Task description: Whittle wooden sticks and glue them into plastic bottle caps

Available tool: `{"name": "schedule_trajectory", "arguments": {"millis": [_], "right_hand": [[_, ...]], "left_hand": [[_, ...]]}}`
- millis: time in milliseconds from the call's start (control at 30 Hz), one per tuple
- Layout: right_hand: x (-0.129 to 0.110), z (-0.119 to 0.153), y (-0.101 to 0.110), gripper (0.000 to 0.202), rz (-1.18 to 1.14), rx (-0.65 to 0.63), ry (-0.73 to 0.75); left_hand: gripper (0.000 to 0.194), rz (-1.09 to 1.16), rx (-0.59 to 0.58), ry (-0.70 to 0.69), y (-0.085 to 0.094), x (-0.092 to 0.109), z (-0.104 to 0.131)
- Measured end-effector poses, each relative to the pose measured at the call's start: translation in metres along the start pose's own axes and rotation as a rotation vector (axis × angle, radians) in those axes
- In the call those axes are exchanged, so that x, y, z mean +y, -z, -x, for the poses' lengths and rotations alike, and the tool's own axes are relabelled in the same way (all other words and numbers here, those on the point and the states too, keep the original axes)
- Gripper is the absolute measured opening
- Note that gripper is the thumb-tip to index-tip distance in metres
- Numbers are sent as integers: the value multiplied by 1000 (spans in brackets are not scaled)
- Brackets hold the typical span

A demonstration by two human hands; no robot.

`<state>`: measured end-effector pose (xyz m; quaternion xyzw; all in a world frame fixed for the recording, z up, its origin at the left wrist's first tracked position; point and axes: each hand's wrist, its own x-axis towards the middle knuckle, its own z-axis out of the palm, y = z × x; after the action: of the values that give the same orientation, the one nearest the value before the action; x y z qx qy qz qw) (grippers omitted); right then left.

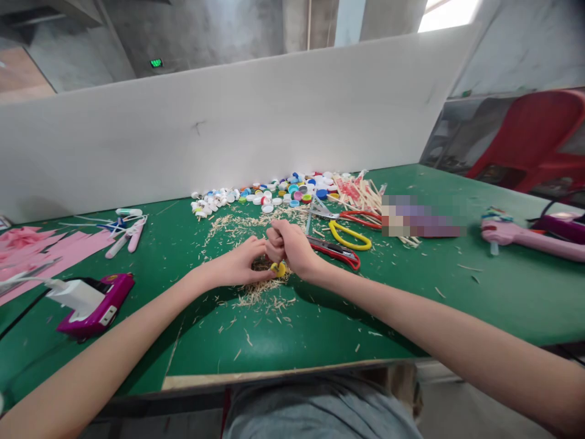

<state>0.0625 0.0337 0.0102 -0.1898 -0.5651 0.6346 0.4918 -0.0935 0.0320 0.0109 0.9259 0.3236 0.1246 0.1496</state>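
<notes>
Above the middle of the green table, my two hands meet over a heap of wood shavings (262,296). The thumb of my left hand (242,262) reaches to a small yellow piece (278,269), perhaps a bottle cap, and its fingers curl round towards it. My right hand (292,247) is closed like a fist just above the piece; whatever it may grip is hidden. Right of my hands lie a red utility knife (336,251) and scissors (350,235) with red and yellow handles.
Bottle caps (292,190) and wooden sticks (361,194) are piled against the white partition (256,128). Pink sheets (68,256), small glue-gun-like tools and a magenta power strip (98,305) lie left. A pink glue gun (525,238) lies right. A red chair (534,140) stands beyond.
</notes>
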Motion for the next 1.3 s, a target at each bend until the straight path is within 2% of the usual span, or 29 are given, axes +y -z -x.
{"name": "schedule_trajectory", "arguments": {"millis": [467, 700, 833, 1000, 1167, 1300], "right_hand": [[5, -4, -4, 38, 60, -12, 0], [-4, -1, -1, 32, 174, 41, 13], [-9, 0, 2, 26, 268, 80, 33], [-13, -2, -2, 16, 339, 123, 70], [-16, -2, -4, 15, 363, 78, 36], [-23, -5, -1, 13, 399, 17, -79]], "left_hand": [[15, 97, 26, 18, -1, -8, 0], [20, 95, 52, 14, 2, 0, -2], [29, 135, 109, 71, 0, 1, -4], [29, 234, 179, 130, -2, 1, -8], [23, 330, 299, 120, -3, 8, -11], [20, 360, 316, 101, -5, 9, -12]]}}
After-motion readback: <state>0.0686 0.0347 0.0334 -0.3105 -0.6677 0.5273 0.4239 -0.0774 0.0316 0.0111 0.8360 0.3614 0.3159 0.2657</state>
